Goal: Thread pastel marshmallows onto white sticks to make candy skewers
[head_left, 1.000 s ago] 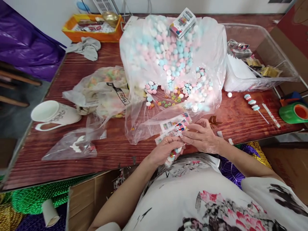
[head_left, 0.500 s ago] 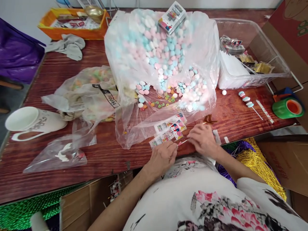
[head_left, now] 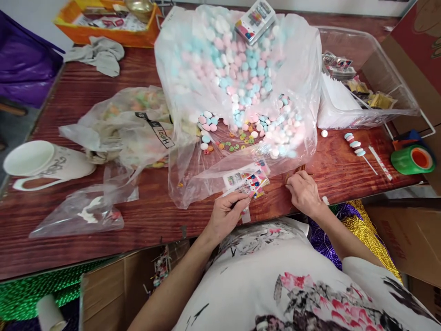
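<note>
My left hand [head_left: 229, 211] is closed in a pinch on a small clear bag [head_left: 245, 215], partly hidden by the fingers. Just beyond it lie flat printed candy bags [head_left: 246, 178], overlapping on the wood table. To the right, my right hand [head_left: 303, 192] has its thumb and fingers pinched together at a little bunch of gold twist ties [head_left: 301, 168], mostly covered by the hand. A large clear plastic bag [head_left: 193, 170] spreads past both hands, full of pink, blue and white candies [head_left: 251, 73] with small fruit-coloured rings near its mouth.
A candy skewer [head_left: 354, 144] and green tape roll [head_left: 411, 158] lie right, before a clear plastic bin [head_left: 396, 69]. To the left are a white mug [head_left: 69, 161], another candy bag [head_left: 138, 105] and an orange box [head_left: 113, 34]. Cardboard boxes [head_left: 406, 234] stand below.
My right hand has moved away from the left, rightward and outward onto the twist ties. The white stick between the hands no longer shows. My left hand has turned and shifted slightly left.
</note>
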{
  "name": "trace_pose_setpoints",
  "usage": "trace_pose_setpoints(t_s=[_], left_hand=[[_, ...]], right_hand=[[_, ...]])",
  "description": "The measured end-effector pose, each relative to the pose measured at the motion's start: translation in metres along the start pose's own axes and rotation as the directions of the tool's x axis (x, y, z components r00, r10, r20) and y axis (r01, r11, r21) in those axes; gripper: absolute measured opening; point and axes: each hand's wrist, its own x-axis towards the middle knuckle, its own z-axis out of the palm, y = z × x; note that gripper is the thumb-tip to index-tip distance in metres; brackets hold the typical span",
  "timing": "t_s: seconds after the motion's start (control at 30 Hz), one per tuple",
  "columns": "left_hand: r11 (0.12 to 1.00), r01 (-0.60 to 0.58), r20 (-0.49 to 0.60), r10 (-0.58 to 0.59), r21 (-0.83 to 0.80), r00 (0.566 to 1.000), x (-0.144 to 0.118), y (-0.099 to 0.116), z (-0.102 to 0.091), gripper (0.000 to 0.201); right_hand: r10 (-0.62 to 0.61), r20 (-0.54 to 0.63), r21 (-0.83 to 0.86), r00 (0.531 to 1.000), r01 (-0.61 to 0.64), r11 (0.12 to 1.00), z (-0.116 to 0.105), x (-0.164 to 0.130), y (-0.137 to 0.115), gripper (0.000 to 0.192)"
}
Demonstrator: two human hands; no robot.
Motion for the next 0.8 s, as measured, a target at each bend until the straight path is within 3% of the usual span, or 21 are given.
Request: trace_pose_setpoints(t_s=[0.13, 0.23, 0.3, 0.43, 0.63, 0.8], left_hand=[[0.999, 0.012, 0.042, -0.011, -0.033, 0.999, 0.001, 0.006, 0.005, 0.016], [0.995, 0.019, 0.057, -0.014, -0.095, 0.998, 0.003, 0.013, 0.013, 0.018], [0.992, 0.022, 0.058, -0.014, -0.125, 0.998, 0.002, 0.016, 0.014, 0.02], [0.99, -0.03, 0.054, 0.037, -0.137, 0.998, -0.003, 0.014, 0.008, 0.017], [0.985, -0.019, 0.025, 0.024, -0.17, 0.999, -0.007, 0.01, 0.001, 0.019], [0.988, -0.048, -0.008, 0.048, -0.15, 0.999, -0.006, 0.012, -0.001, 0.023]], right_hand=[[-0.036, -0.182, 0.419, 0.983, 0.111, 0.901, -0.016, 0.004, -0.034, 0.013], [-0.121, -0.257, 0.477, 0.959, 0.235, 0.847, -0.002, 0.011, -0.064, 0.024], [-0.114, -0.306, 0.486, 0.945, 0.258, 0.835, 0.014, 0.014, -0.077, 0.031], [-0.013, -0.28, 0.552, 0.96, 0.172, 0.816, 0.038, 0.014, -0.084, 0.033], [0.052, -0.158, 0.612, 0.986, 0.057, 0.789, 0.04, 0.011, -0.087, 0.028], [0.299, -0.133, 0.757, 0.945, -0.098, 0.646, 0.041, 0.001, -0.091, 0.009]])
